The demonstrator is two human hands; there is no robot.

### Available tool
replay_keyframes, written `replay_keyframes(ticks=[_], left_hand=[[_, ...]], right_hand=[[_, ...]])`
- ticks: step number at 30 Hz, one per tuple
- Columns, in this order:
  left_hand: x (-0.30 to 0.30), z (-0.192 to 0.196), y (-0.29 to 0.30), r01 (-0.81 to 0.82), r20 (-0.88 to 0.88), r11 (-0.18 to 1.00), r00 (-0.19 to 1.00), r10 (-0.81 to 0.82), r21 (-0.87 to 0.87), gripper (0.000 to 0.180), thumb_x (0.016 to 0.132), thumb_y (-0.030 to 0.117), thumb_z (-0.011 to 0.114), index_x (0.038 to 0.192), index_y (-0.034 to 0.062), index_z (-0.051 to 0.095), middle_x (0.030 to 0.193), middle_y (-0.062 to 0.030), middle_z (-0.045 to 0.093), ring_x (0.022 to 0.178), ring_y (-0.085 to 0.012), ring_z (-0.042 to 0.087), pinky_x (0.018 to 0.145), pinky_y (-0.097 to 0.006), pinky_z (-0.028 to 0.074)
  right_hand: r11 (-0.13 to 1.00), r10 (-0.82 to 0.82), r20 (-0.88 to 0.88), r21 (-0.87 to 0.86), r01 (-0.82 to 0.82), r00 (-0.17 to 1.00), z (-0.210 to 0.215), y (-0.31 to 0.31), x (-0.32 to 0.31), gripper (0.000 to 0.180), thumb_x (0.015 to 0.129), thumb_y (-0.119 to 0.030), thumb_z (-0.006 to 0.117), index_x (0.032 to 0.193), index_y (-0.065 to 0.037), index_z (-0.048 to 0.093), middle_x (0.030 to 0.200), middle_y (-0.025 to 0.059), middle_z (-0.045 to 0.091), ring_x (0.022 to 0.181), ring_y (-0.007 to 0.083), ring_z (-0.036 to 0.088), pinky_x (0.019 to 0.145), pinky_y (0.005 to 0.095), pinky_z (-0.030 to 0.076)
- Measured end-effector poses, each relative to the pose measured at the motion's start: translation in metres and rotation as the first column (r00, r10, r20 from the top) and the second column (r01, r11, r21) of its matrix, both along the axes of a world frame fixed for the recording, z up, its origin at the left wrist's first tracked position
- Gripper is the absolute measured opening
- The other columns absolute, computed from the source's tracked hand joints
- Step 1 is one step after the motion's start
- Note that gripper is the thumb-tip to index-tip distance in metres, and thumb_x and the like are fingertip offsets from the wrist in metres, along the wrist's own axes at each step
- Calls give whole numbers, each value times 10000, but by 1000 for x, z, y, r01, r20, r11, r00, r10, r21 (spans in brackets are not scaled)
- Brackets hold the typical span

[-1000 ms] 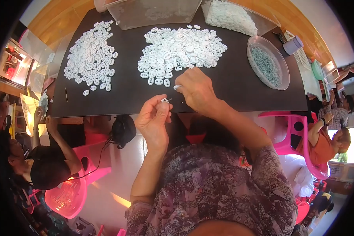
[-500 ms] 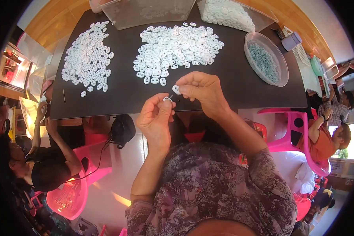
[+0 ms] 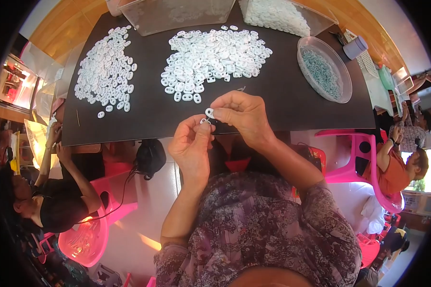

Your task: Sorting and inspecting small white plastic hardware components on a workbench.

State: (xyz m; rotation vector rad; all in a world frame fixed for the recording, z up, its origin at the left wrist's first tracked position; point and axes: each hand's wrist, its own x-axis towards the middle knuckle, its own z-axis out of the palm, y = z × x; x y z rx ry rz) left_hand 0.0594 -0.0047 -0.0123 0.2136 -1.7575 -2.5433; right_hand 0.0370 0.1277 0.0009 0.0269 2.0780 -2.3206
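Note:
Above the table's near edge, my left hand pinches a small white oval plastic piece between thumb and fingers. Just above it, a second white two-holed oval piece is gripped by the thumb and fingertips of my right hand. A thin metal pin appears between the two pieces, though my fingertips partly cover it; whether it passes into both I cannot tell. Beyond my hands lies a heap of white oval pieces, with a looser spread of similar pieces to its left.
On the dark table, a round clear tray of small metal pins stands at right. Clear bins line the back. A few loose pins lie beyond my right hand. Other people sit at both sides, near pink chairs.
My right hand has moved slightly left, bringing its white piece over the pin at the piece in my left hand. The left hand has barely moved.

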Motion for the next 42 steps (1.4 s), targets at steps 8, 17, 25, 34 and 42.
replay_keyframes(ticks=[8,17,25,34,42], left_hand=[[-1,-4,1,1,-54,1000,999,-1,1,130,854,21,604,965,-48,607,766,-71,635,610,-80,554,501,-188,422],[-4,-8,-1,83,-109,995,991,-77,46,237,856,38,613,1073,-55,592,805,-65,626,632,-95,557,519,-195,441],[-4,-9,0,203,-152,978,970,-192,58,292,881,34,578,1157,-55,546,845,-55,600,701,-95,551,594,-207,465],[-6,-13,3,110,-90,979,991,-95,173,221,864,-24,561,1079,-75,581,876,-100,623,699,-120,577,600,-223,485],[-5,1,7,69,67,973,994,-86,220,187,857,-20,568,1024,-100,593,833,-111,635,665,-129,586,624,-235,492]], right_hand=[[999,-22,-122,-26,19,992,-3,-11,5,42,816,22,588,848,39,611,747,40,626,674,66,569,604,220,487],[998,-12,-172,59,23,985,-8,-12,6,58,823,43,551,845,38,605,779,50,597,659,81,567,582,227,476],[999,-21,-176,26,26,984,-9,-8,11,70,843,47,530,852,39,599,799,43,547,632,82,562,552,227,469],[908,31,-456,384,166,889,-11,-5,17,199,716,34,604,906,-21,623,853,92,574,715,215,534,633,320,451],[741,101,-714,519,426,693,-14,-1,10,269,642,-4,679,906,-7,624,820,90,577,730,240,519,621,331,451]])
